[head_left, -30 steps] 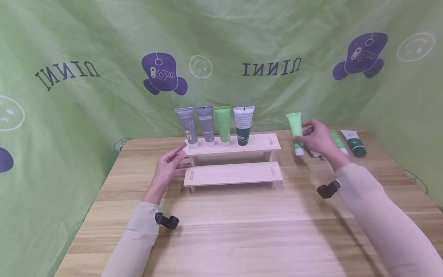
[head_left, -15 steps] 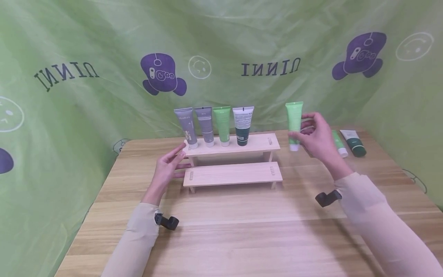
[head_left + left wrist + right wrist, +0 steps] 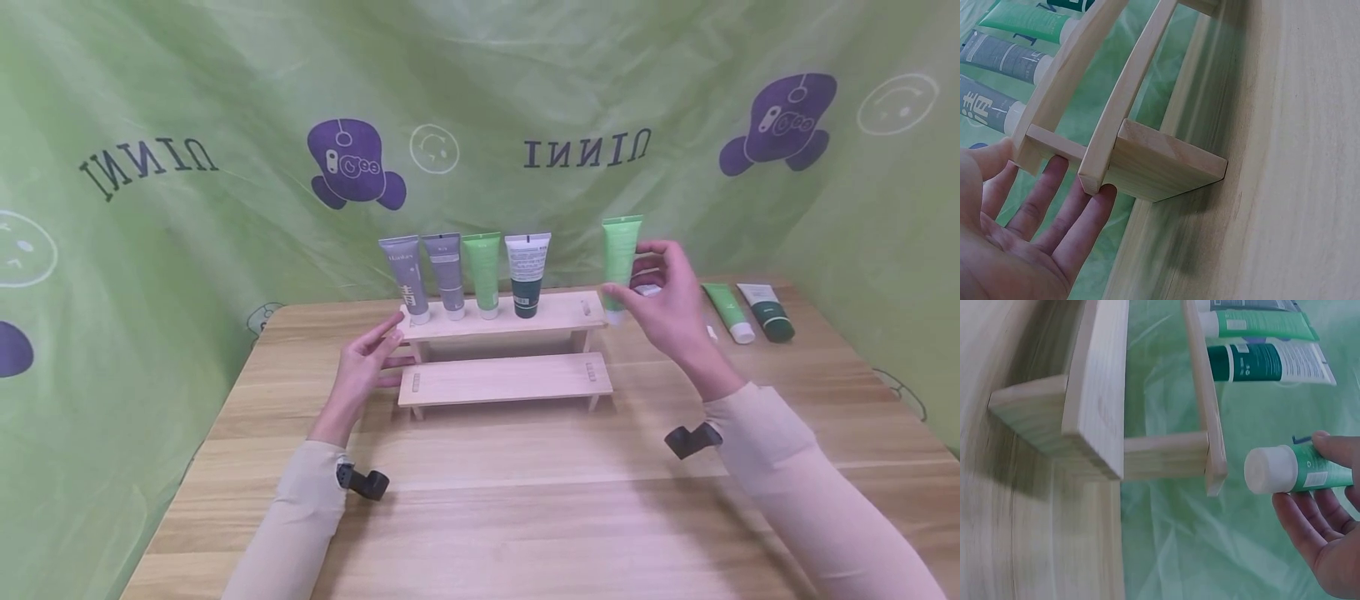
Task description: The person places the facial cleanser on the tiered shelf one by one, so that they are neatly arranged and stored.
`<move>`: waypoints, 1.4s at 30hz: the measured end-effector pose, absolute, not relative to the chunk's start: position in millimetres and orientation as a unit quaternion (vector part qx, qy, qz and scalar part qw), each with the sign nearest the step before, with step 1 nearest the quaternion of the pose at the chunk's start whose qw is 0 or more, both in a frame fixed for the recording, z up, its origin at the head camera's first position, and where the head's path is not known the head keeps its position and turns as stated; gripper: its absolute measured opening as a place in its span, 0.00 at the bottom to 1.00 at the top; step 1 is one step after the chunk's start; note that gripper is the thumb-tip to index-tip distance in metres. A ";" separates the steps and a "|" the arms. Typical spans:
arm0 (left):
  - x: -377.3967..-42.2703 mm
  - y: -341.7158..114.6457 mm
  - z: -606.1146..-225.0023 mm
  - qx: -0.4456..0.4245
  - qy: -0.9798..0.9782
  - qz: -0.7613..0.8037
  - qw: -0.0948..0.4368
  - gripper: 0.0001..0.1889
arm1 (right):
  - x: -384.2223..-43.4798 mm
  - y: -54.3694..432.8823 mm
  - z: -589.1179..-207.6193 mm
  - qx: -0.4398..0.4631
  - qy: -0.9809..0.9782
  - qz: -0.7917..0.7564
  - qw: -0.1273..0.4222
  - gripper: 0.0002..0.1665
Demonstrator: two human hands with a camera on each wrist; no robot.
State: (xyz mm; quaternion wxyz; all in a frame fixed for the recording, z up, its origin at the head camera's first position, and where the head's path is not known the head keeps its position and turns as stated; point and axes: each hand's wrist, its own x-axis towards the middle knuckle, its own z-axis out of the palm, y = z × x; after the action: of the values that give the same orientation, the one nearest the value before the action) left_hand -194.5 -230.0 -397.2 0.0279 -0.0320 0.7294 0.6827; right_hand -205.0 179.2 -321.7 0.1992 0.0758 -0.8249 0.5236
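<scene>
My right hand (image 3: 663,287) pinches a light green squeeze tube (image 3: 622,250) between thumb and fingers, at the right end of the two-step wooden stand's upper board (image 3: 480,321). The tube is upright with its white cap (image 3: 1270,470) down; in the right wrist view the cap stands just off the board's end. My left hand (image 3: 360,367) touches the stand's left end, its fingers extended along the side (image 3: 1054,147) and the thumb at the upper board's corner. On that board stand two grey-purple tubes (image 3: 407,279) (image 3: 447,275), a green tube (image 3: 483,273) and a white-and-dark-green tube (image 3: 528,273).
The stand's lower board (image 3: 504,379) is bare. On the right of the wooden table (image 3: 480,500) lie a green tube (image 3: 730,312) and a white-and-dark-green tube (image 3: 767,312), with small white parts near my right hand. A green printed curtain (image 3: 480,83) hangs behind.
My right hand has lifted the light green tube from the table's right side, brought it upright and moved it left to the stand's end. The left hand has stayed in place.
</scene>
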 end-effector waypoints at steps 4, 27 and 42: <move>-194.3 -230.2 -397.7 -0.033 0.731 0.682 0.028 0.28 | -205.0 171.2 -321.5 0.089 -0.814 0.532 0.216 0.40; -195.7 -229.0 -398.1 -0.026 0.725 0.688 0.024 0.27 | -213.7 136.9 -334.4 0.113 -0.797 0.554 0.214 0.39; -194.9 -229.5 -399.0 -0.024 0.727 0.686 0.024 0.28 | -219.3 132.4 -341.3 0.106 -0.799 0.547 0.223 0.38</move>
State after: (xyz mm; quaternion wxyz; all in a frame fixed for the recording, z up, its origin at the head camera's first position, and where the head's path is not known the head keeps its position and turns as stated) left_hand -194.9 -229.5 -399.0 0.0239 -0.0245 0.7269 0.6859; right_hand -219.3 132.4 -341.3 0.2232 0.1064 -0.7995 0.5474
